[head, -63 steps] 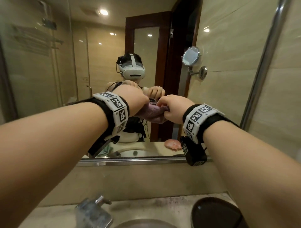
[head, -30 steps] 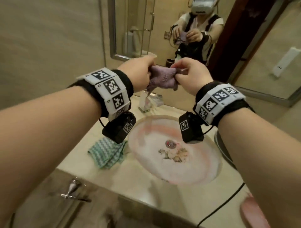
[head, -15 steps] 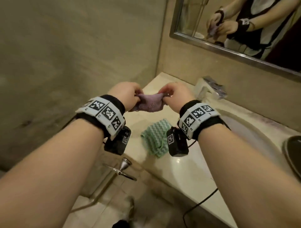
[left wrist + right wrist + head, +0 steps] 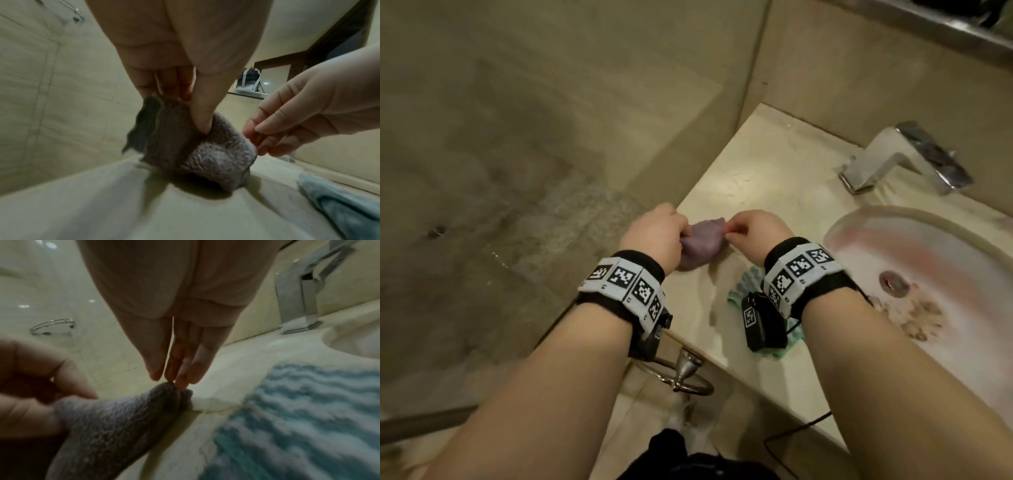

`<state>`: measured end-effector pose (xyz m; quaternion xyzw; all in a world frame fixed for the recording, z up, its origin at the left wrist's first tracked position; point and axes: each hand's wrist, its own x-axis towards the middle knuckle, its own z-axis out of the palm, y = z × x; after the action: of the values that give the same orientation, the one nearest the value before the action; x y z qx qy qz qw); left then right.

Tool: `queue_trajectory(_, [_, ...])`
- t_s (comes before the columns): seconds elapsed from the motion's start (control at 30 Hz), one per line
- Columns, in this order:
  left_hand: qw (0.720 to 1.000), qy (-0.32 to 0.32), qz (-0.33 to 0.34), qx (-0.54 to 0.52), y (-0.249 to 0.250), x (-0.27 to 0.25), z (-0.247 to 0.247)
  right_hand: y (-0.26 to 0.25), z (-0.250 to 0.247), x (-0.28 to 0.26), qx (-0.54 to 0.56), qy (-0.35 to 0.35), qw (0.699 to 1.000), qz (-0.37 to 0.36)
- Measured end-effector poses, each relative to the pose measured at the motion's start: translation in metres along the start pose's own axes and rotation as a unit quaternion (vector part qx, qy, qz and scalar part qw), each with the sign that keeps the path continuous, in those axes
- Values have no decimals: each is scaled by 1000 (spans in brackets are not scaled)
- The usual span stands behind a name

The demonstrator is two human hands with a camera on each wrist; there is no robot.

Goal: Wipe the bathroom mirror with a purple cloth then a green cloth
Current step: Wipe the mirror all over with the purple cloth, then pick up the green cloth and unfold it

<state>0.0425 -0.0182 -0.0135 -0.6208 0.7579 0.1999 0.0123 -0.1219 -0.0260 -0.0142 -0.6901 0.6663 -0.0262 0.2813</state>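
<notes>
Both of your grips are on the fuzzy purple terry cloth (image 4: 700, 244): your left hand (image 4: 654, 234) clamps one end between thumb and fingers, and your right hand (image 4: 751, 230) pinches the opposite corner with its fingertips (image 4: 180, 382). Half a second ago you held that cloth stretched in the air above the desk; now its bunched bottom touches the pale marble desk (image 4: 763, 178), at the left edge close to the tiled wall (image 4: 551, 120). Your view has tipped further down too, so only the metal lower frame of the mirror (image 4: 945, 24) shows at the top right.

Just beside your right wrist lies the green-and-white wavy-striped cloth (image 4: 743, 284), flat on the desk and partly hidden by the wrist camera. To the right sit the square chrome tap (image 4: 893, 161) and the round pink-tinted basin (image 4: 914, 260) with a floral print near its drain. A chrome towel ring (image 4: 685, 377) hangs below the desk's front edge.

The purple cloth looks folded and thick, its pile soft and matted.
</notes>
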Motion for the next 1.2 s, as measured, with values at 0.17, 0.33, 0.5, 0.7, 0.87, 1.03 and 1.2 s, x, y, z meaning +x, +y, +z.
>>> queue_trajectory(0.17, [994,-102,-22,23,5,-2,14,26,3,-9,73,35,994,69])
queue_trajectory(0.33, [994,-86,-44,50,25,-8,13,72,2,-27,27,55,987,150])
queue_trajectory(0.5, [1000,-23,-7,-3,66,-15,27,99,14,-42,12,1,987,160])
queue_trajectory(0.7, [997,-69,-31,-24,93,-17,59,110,15,-55,45,23,990,135])
queue_trajectory(0.87, [995,-62,-64,-33,106,-15,67,114,-1,-69,150,36,984,87])
queue_trajectory(1.03, [998,-24,-6,-53,129,-1,39,125,-36,-79,210,58,970,110])
queue_trajectory(1.2, [990,61,35,-124,165,20,-9,130,-93,-89,279,158,945,71])
